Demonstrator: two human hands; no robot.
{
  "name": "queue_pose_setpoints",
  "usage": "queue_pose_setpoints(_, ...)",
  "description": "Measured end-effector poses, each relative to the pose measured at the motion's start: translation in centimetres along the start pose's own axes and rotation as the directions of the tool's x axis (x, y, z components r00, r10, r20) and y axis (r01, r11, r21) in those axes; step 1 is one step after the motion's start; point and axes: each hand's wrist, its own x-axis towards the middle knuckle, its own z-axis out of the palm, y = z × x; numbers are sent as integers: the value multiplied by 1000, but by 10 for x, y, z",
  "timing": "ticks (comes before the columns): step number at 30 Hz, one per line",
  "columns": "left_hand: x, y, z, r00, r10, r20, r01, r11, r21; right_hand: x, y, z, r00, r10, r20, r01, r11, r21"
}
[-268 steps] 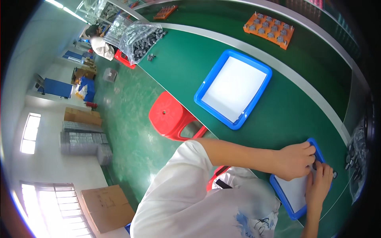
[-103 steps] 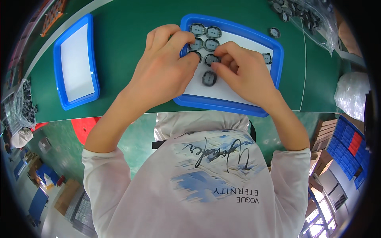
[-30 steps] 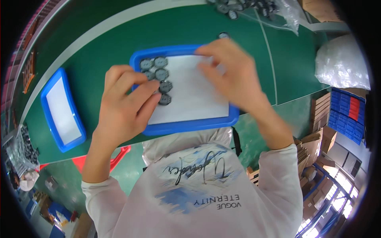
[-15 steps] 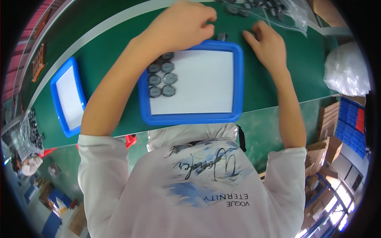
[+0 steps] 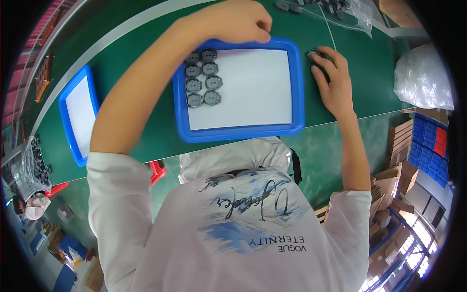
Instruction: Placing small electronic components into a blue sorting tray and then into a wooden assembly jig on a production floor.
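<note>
A blue-rimmed tray (image 5: 297,87) with a white bottom lies before me on the green table. Two columns of small dark grey plastic parts (image 5: 212,82), rounded with notched edges, stand along its left side. Over the tray's far rim is my left hand (image 5: 243,22), its fingers curled closed; whatever they hold is hidden. To the right of the tray, my right hand (image 5: 334,82) rests low over the table. Its fingertips pinch a similar dark grey part (image 5: 312,54), mostly covered by the fingers.
A clear plastic bag (image 5: 357,19) with more dark parts lies at the far right. Another blue-rimmed tray (image 5: 91,90) sits at the left, near a bag of dark pieces (image 5: 39,160). A bundled translucent bag (image 5: 423,78) is at the table's right end.
My right hand has come nearer along the table and now has its fingertips on a part. The loose part beyond the tray's far rim no longer shows near my left hand. The view has shifted slightly.
</note>
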Motion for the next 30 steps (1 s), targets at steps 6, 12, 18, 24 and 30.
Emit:
queue_pose_setpoints(6,13,-13,7,989,94,-118,-82,991,103,-2,10,4,1000,0,19,-1,998,60)
queue_pose_setpoints(12,28,0,-11,997,53,61,-62,984,169,-1,16,-1,1000,1,26,-3,996,95)
queue_pose_setpoints(18,30,-20,-11,976,205,77,-214,966,142,-1,6,-9,982,178,-66,-166,974,157)
queue_pose_setpoints(24,-18,-49,-29,974,194,-115,-167,963,210,24,-60,-14,997,-56,57,39,966,254)
queue_pose_setpoints(30,-47,-69,7,896,273,-351,-131,916,379,36,-78,20,965,-217,144,184,960,211)
